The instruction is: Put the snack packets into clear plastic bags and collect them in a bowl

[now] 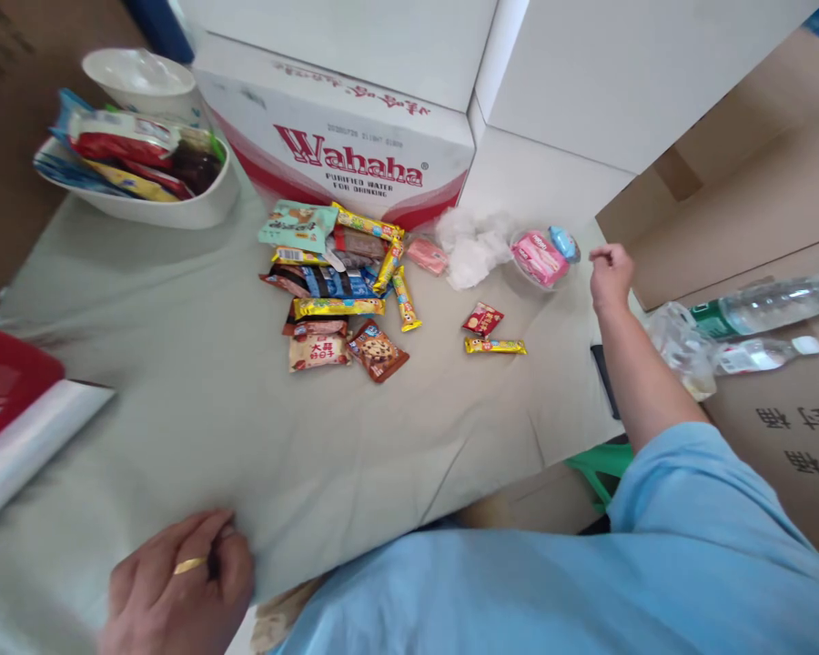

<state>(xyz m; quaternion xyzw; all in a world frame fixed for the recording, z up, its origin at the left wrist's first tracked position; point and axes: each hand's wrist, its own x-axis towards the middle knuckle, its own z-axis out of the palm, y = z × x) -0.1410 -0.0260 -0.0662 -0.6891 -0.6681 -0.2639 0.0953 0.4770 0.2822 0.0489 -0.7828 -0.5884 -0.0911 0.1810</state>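
Note:
My left hand (183, 580), with a gold ring, rests at the table's front left edge. Its fingers are curled toward the thumb, and nothing shows in them. At the right edge, my right hand (612, 273) has its fingers drawn together; whatever they may hold is hidden. Nearest to that hand is a clear round bowl (540, 284) with a pink packet (539, 257) and a blue packet (563, 244). In front of the bowl lie a small red packet (482, 319) and a yellow snack stick (495, 347). A pile of wrapped snacks, with a brown cookie packet (378, 351), covers the table's middle.
Crumpled white plastic (474, 250) lies left of the bowl. A Wahaha carton (355, 155) borders the back. A white basket (170, 211) of snack bags stands back left, a red object (10, 387) at left. Beyond the right edge are a large water bottle (778, 305) and cardboard boxes.

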